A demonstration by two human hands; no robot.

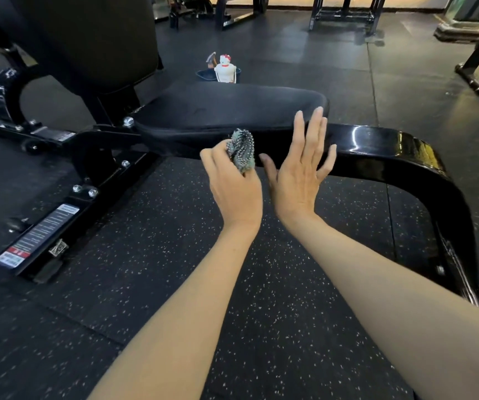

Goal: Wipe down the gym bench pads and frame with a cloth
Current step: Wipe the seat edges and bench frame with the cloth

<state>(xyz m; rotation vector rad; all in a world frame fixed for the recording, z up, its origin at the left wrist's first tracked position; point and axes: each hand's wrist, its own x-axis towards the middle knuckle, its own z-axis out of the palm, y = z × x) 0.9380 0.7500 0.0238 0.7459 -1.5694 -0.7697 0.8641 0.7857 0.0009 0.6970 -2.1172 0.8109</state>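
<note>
Head cam looks down at the gym bench's black padded seat [226, 111] and the glossy black curved metal frame [391, 151] under it, with the left hand [232, 186] curled round a bunched-up grey-green knobbly cloth [241, 153] held at the frame just below the seat's near edge, though it's too dark to swear it's touching. Right hand [301, 174] is just beside it, fingers straight and slightly spread, flat against the frame with fingertips reaching the seat's edge. Behind the seat, a white cat-shaped bottle [225, 70] stands right at a dark blue tub [203, 75] on the black rubber floor [146, 284].
</note>
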